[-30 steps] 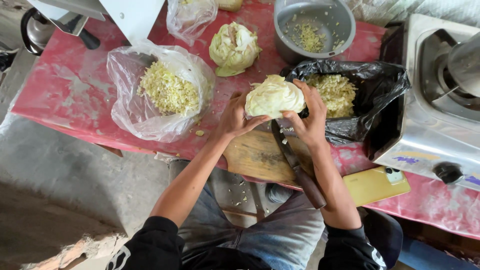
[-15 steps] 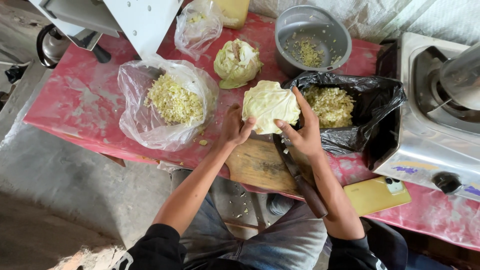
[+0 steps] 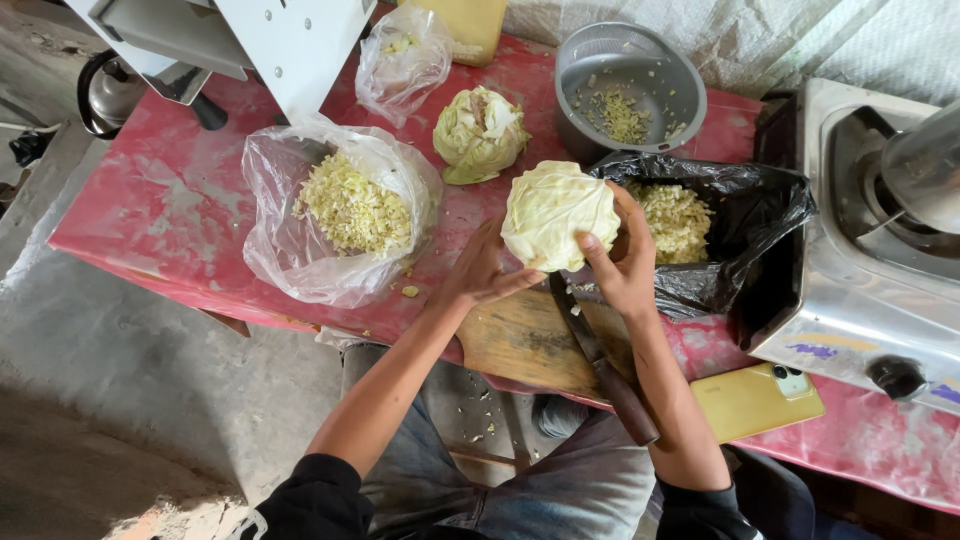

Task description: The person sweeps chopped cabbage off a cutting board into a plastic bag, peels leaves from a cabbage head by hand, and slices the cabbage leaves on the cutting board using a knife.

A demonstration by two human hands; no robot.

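Observation:
A pale green cabbage piece (image 3: 558, 214) is held above the wooden cutting board (image 3: 520, 340). My right hand (image 3: 622, 260) grips it from the right and below. My left hand (image 3: 478, 270) touches its lower left side with spread fingers. A knife (image 3: 600, 355) with a dark handle lies on the board under my right wrist. Just right of the cabbage, a black bag (image 3: 735, 235) holds chopped cabbage.
A clear bag (image 3: 340, 210) of chopped cabbage sits on the red table (image 3: 160, 210). Another cabbage piece (image 3: 479, 133), a grey pot (image 3: 625, 85), a small clear bag (image 3: 400, 60), a gas stove (image 3: 880, 250) and a yellow phone (image 3: 755, 400) stand around.
The cabbage piece has been turned in my hands, its rounded leafy side now facing up. My left hand has loosened to an open touch.

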